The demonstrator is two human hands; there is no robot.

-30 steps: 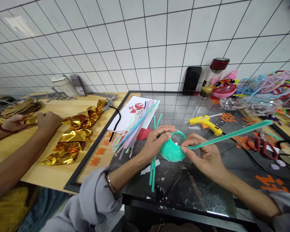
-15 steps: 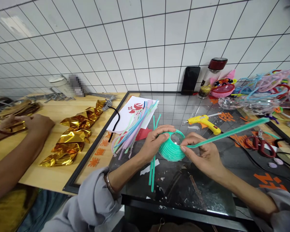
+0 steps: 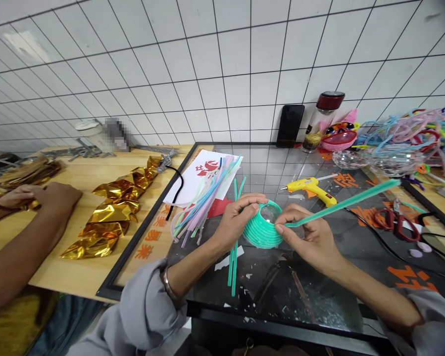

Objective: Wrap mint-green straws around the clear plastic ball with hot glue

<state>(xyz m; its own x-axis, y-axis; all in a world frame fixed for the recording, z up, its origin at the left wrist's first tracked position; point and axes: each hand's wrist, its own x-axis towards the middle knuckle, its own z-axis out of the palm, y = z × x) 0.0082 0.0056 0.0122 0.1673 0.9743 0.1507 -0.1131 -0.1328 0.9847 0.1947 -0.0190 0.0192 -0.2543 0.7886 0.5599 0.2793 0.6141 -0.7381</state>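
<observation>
A: Changed?
B: Barely. Left hand (image 3: 237,220) still half-curled against green coil (image 3: 262,235), near centre; right hand (image 3: 313,237) still pinching green strip (image 3: 348,203) at coil's right rim. No winding gained visibly.

Co-worker's hands (image 3: 60,195) closer together; tip of green strip (image 3: 350,202) seemingly shifted left.

Glue gun (image 3: 312,187) lies on tabletop (image 3: 335,304); scissors (image 3: 396,217) too.
</observation>
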